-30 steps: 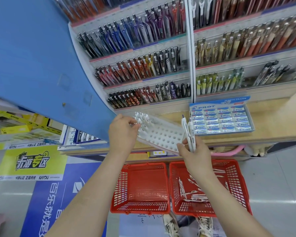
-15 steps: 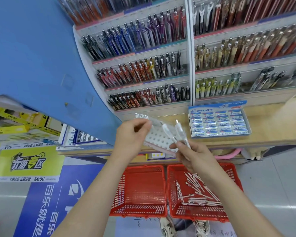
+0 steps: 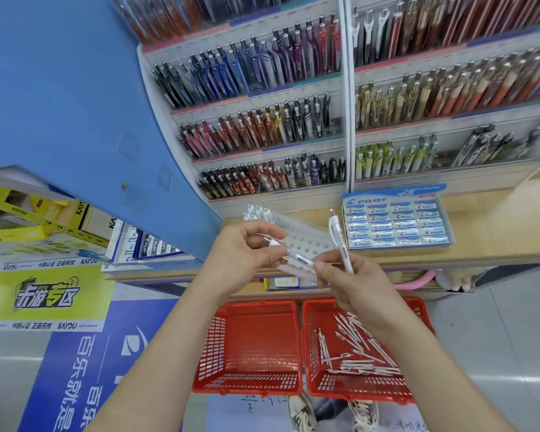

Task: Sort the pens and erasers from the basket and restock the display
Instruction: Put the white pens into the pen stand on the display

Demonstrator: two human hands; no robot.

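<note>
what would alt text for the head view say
Over a shop counter, a person's left hand pinches a level white pen while the right hand holds an upright white pen. Behind them lie a white holed tray and a box of Pilot erasers; below, a red basket holds more white pens.

PILOT and PLASTIC ERASER on the eraser box lid (image 3: 395, 195), PILOT on each eraser (image 3: 402, 224), KAYOU and 卡游专区 on the yellow poster (image 3: 46, 295), KAYOU on yellow boxes (image 3: 22, 210), 百乐 on the blue floor banner (image 3: 85, 366)
</note>
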